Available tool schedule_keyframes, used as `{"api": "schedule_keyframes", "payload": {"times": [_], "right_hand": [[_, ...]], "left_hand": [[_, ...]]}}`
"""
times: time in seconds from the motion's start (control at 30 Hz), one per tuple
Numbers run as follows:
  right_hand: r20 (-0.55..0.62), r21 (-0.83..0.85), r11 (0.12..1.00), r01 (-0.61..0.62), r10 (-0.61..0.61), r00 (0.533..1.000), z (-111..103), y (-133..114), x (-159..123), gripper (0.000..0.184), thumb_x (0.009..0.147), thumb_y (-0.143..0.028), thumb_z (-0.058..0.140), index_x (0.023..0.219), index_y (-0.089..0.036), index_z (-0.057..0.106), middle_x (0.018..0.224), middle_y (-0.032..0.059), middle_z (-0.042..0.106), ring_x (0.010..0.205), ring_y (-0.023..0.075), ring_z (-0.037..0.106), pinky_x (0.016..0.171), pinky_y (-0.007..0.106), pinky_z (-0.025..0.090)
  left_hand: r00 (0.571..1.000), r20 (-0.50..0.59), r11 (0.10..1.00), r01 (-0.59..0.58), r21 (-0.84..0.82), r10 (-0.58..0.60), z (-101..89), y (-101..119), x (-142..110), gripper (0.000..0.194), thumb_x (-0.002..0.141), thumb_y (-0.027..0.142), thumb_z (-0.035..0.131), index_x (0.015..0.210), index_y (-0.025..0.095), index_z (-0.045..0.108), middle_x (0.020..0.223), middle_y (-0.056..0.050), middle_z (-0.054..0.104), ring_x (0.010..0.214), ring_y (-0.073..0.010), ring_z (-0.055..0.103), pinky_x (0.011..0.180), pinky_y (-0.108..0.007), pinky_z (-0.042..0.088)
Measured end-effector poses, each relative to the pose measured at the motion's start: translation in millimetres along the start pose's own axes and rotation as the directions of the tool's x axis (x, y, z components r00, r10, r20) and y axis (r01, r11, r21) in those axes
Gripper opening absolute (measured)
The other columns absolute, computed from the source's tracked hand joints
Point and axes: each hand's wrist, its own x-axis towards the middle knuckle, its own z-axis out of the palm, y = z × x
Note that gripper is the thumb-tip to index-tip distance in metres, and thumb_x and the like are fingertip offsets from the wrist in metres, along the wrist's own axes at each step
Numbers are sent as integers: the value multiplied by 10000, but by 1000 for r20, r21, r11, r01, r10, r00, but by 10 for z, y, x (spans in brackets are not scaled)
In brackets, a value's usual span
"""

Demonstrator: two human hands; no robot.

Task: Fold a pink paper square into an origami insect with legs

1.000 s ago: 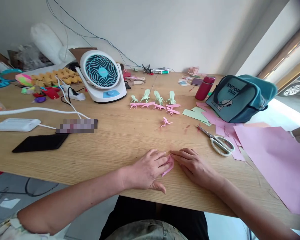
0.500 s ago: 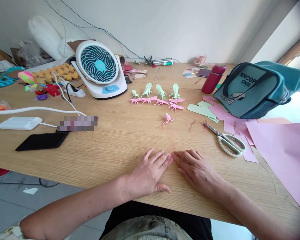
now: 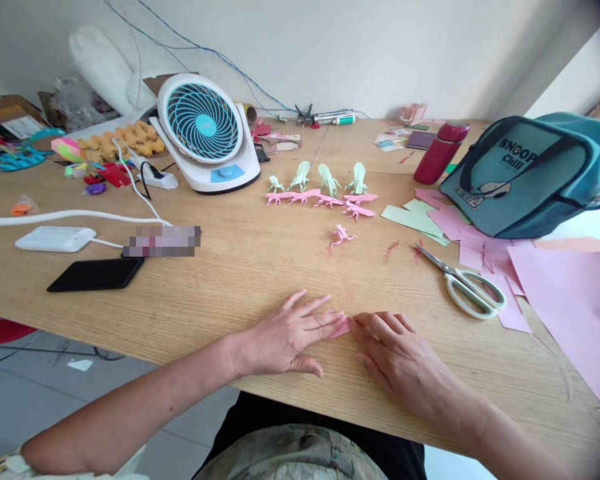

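My left hand [image 3: 290,335] lies flat on the wooden table [image 3: 230,280] with its fingers stretched out, the fingertips pressing on a small pink folded paper [image 3: 341,327]. My right hand [image 3: 400,357] lies beside it, fingers extended, its fingertips on the same paper's right side. Most of the paper is hidden under both hands. Farther back stand pale green origami figures [image 3: 327,178] and a row of pink origami figures [image 3: 325,199]. One lone pink figure [image 3: 341,235] lies nearer to me.
White-handled scissors [image 3: 463,283] lie to the right, next to pink paper sheets [image 3: 575,300] and green sheets [image 3: 410,219]. A teal bag [image 3: 530,177], a red bottle [image 3: 437,153], a white desk fan [image 3: 205,133], a black phone [image 3: 97,273] and cables surround the area.
The pink paper has gone from part-lifted to pressed flat under the fingertips. Both hands stay on it. The camera view has shifted slightly.
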Motion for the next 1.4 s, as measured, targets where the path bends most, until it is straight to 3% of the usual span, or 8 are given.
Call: {"api": "schedule_keyframes", "payload": {"times": [0.13, 0.4, 0.6, 0.83, 0.97, 1.07, 1.27, 1.4], "right_hand": [[1, -34, 999, -24, 24, 1000, 10, -74, -47, 372, 978, -227, 501, 1322, -105, 573, 1222, 152, 604, 1055, 284, 559, 897, 454, 486], [-35, -57, 998, 7, -9, 999, 64, -174, -75, 538, 990, -281, 466, 1492, -94, 406, 1467, 192, 498, 1301, 318, 472, 1045, 506, 432], [-8, -67, 998, -11, 10, 1000, 92, -193, -92, 546, 1004, -298, 450, 1497, -70, 399, 1499, 186, 477, 1332, 307, 452, 1087, 511, 394], [-55, -94, 994, -48, 43, 998, 138, -285, -139, 574, 1004, -326, 457, 1507, -62, 375, 1496, 190, 476, 1348, 317, 431, 1056, 487, 422], [-64, -92, 993, -70, 65, 996, 148, -333, -143, 552, 998, -313, 468, 1488, -68, 402, 1474, 194, 496, 1334, 315, 439, 1032, 490, 441], [-80, -93, 992, -91, 83, 993, 159, -362, -137, 542, 989, -309, 483, 1467, -59, 425, 1457, 199, 510, 1304, 321, 456, 1018, 494, 450], [-97, -38, 991, -131, 127, 987, 152, -422, -147, 506, 989, -299, 467, 1457, -107, 446, 1409, 200, 538, 1228, 329, 500, 968, 501, 467], [-97, -7, 987, -162, 161, 982, 126, -440, -135, 464, 996, -302, 453, 1419, -116, 491, 1394, 190, 543, 1203, 322, 507, 957, 491, 465]], "left_hand": [[998, 65, 1000, 8, -23, -7, -48, -43, -50, 819, 952, 644, 403, 1592, 271, 52, 1613, -93, 297, 1532, -367, 100, 1188, -657, 90], [997, 72, 1000, 10, -13, -9, -41, 16, -53, 827, 940, 676, 384, 1591, 255, 95, 1640, -99, 220, 1528, -396, 74, 1164, -698, 100], [992, -75, 995, 101, 22, -99, -95, 24, -231, 866, 936, 717, 241, 1594, 204, 9, 1642, -141, 195, 1542, -348, 36, 1189, -651, 40], [997, -36, 992, 77, 97, -74, 94, 115, -334, 863, 956, 672, 342, 1594, 165, 59, 1631, -154, 225, 1536, -341, 102, 1204, -607, 40], [994, -65, 991, 91, 101, -85, 87, 154, -292, 869, 940, 679, 377, 1585, 145, 142, 1600, -177, 301, 1522, -352, 165, 1194, -623, 106], [990, -118, 990, 93, 109, -80, 64, 204, -211, 743, 977, 605, 382, 1564, 172, 239, 1568, -149, 383, 1510, -325, 229, 1190, -615, 162], [966, -257, 986, 62, 158, -20, 119, 193, -1, 442, 1010, 289, 491, 1433, 163, 483, 1411, -123, 587, 1360, -240, 498, 1125, -461, 384], [935, -342, 979, -27, 204, 97, 77, 130, 112, 272, 998, 226, 523, 1228, 137, 635, 1201, -110, 707, 1134, -190, 639, 969, -344, 526]]}}
